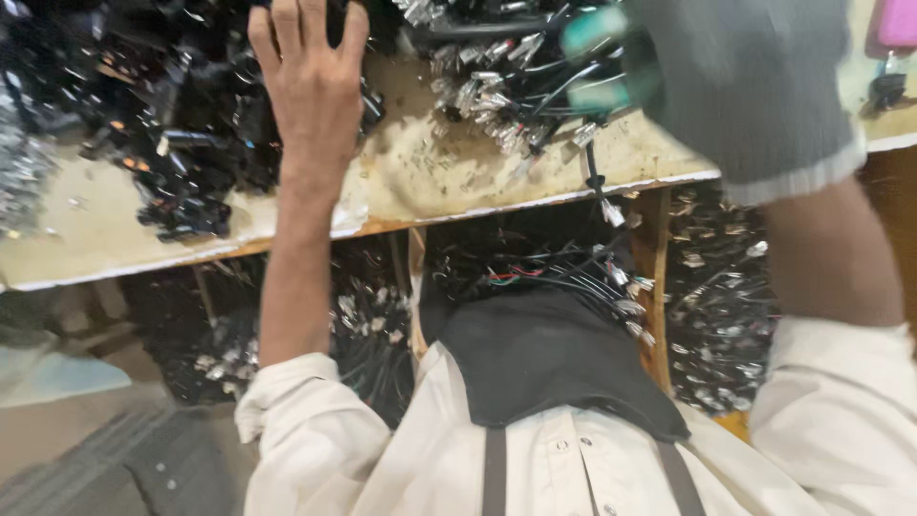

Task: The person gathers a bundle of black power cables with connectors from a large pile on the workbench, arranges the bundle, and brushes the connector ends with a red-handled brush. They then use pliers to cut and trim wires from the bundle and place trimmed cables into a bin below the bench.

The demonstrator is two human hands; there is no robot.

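My left hand [310,86] is bare and stretched forward, palm down, fingers straight and resting on a heap of black plastic connector parts [191,143] at the back of a worn workbench [449,172]. My right hand [755,86] wears a grey knit glove and is raised at the upper right, blurred, its back toward me and its fingers hidden. A blurred teal object [594,38] sticks out at the glove's left edge; whether the hand grips it is unclear. Between the hands lies a bundle of black cables with metal plug ends [497,86].
One cable [597,182] hangs over the bench's front edge. Under the bench lie more tangled cables [564,272] and metal plugs [716,287], beside a wooden leg [654,277]. A pink object [898,24] sits at the far right. A black cloth [544,363] covers my chest.
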